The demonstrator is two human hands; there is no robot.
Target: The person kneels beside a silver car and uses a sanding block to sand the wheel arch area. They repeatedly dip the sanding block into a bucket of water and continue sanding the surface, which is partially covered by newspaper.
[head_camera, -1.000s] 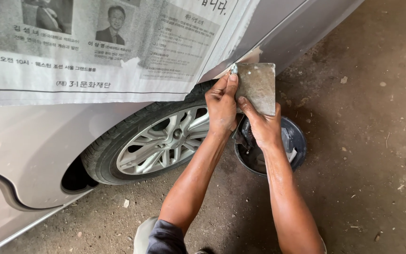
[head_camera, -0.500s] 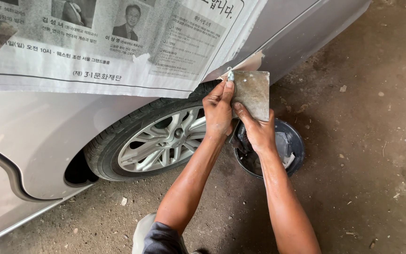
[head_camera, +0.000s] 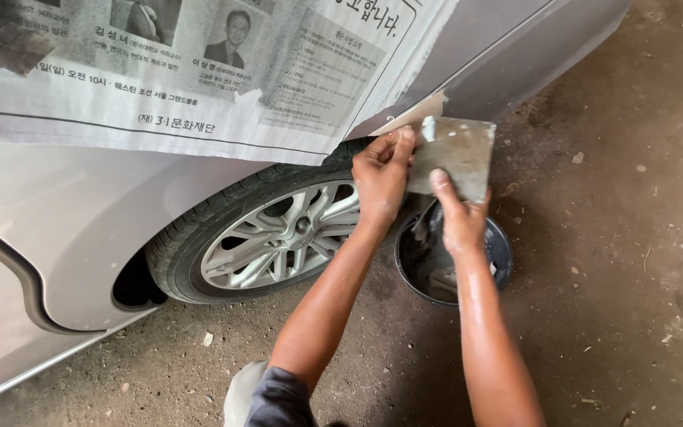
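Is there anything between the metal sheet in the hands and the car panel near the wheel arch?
Nothing visible: both hands, left and right, hold the sheet, whose upper edge reaches the panel beside the newspaper.

Soft, even daylight; sharp focus, faint shadows.

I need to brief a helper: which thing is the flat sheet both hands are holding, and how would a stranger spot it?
Start at the silver car's wheel. Just right of it, above the dark round basin, the flat sheet is held by both hands. It alone is a grey, smeared rectangle.
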